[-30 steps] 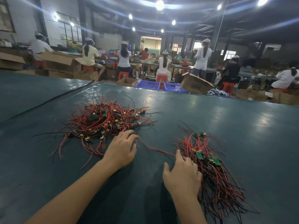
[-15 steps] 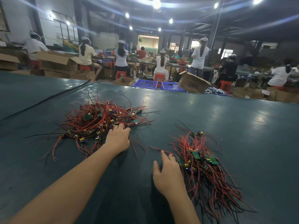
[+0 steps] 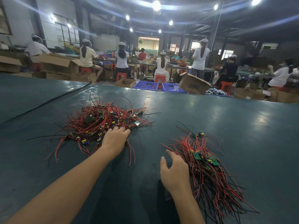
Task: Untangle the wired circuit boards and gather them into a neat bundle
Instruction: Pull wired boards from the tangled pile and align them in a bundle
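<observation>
A tangled pile of red and black wires with small green circuit boards [image 3: 103, 122] lies left of centre on the dark green table [image 3: 210, 120]. My left hand [image 3: 115, 140] reaches into its near edge, fingertips bent down among the wires. Whether they pinch one is hidden. To the right lies a straighter bundle of wired boards [image 3: 208, 168], its wires fanning toward me. My right hand [image 3: 175, 172] rests palm down against the bundle's left side, thumb spread, holding nothing.
A black cable [image 3: 48, 102] runs along a seam at the table's left. Beyond the far edge are blue crates [image 3: 145, 85], cardboard boxes [image 3: 192, 84] and several seated and standing workers at other benches.
My left hand moved forward from the bare table into the tangled pile. The red wire stretched between the piles now lies with the right bundle. My right hand opened beside that bundle.
</observation>
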{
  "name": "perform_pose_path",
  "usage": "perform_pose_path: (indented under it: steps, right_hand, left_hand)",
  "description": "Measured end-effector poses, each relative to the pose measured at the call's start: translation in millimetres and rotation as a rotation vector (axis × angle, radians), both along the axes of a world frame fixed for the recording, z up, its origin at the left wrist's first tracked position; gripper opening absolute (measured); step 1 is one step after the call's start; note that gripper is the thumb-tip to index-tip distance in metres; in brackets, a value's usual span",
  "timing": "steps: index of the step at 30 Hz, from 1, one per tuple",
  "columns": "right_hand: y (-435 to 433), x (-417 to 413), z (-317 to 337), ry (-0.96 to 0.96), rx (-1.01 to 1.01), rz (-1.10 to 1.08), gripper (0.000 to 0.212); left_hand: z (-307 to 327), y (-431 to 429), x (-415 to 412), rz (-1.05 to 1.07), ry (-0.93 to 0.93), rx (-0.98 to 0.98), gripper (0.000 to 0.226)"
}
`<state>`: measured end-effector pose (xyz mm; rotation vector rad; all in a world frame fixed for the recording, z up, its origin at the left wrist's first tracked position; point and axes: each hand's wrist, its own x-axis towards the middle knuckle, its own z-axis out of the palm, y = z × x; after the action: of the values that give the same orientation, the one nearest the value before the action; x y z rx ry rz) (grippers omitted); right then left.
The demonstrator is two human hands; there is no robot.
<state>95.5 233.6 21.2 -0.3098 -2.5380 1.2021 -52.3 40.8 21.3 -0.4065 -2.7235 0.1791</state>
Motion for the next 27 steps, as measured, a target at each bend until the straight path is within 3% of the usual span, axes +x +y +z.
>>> perform_pose_path:
  steps: [4,8,11,13,15,18,20,23,27]
  right_hand:
    - [-2,1,1,0.023,-0.001,0.002,0.045]
    - [-2,2,1,0.049,0.001,0.005,0.044]
    - [-3,2,1,0.081,-0.022,0.004,0.043]
    - [-3,1,4,0.117,-0.069,-0.02,0.041]
    - [-4,0,6,0.168,-0.134,-0.041,0.037]
    - [-7,0,10,0.231,-0.227,-0.035,0.025]
    - [-11,2,11,0.259,-0.276,0.022,0.025]
    - [-24,5,13,0.255,-0.373,0.121,0.042]
    - [-37,7,14,0.229,-0.474,0.185,0.04]
  left_hand:
    - [-13,-7,4,-0.039,0.103,-0.004,0.034]
    - [-10,-8,3,-0.055,0.023,-0.08,0.036]
    - [-6,-2,14,-0.067,0.108,0.052,0.032]
    - [-2,5,23,-0.126,0.247,0.332,0.03]
    - [9,12,34,-0.204,0.327,0.745,0.023]
    - [29,26,54,-0.294,0.178,1.425,0.017]
    - [34,36,70,-0.229,0.011,1.731,0.018]
    - [26,46,92,-0.17,-0.283,1.994,0.019]
    - [3,50,115,-0.167,-0.508,2.042,0.018]
